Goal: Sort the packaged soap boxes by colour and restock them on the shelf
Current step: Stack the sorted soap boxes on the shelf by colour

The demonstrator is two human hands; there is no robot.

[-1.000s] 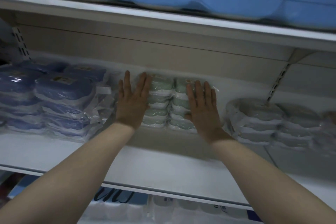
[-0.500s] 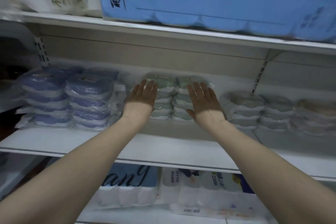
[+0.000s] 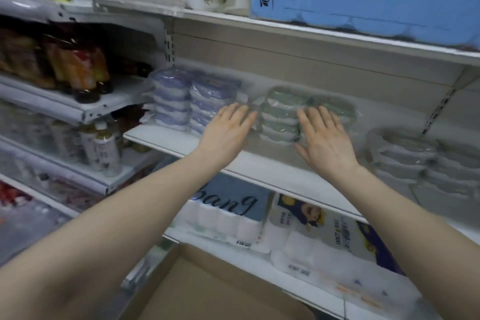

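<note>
Both hands flat at the green soap boxes, nothing grasped.

Green soap boxes (image 3: 281,114): pale green, each wrapped in clear film, two stacks side by side on the white shelf (image 3: 166,139). The stacks sit between the hands. Left hand (image 3: 228,130) is just beside the left stack, contact cannot be told. Right hand (image 3: 324,141) lies across the front of the right stack. Blue soap boxes (image 3: 179,96) stand outside the left hand, grey-white soap boxes (image 3: 405,153) outside the right. Both arms are outstretched, fingers straight and slightly spread, released.
</note>
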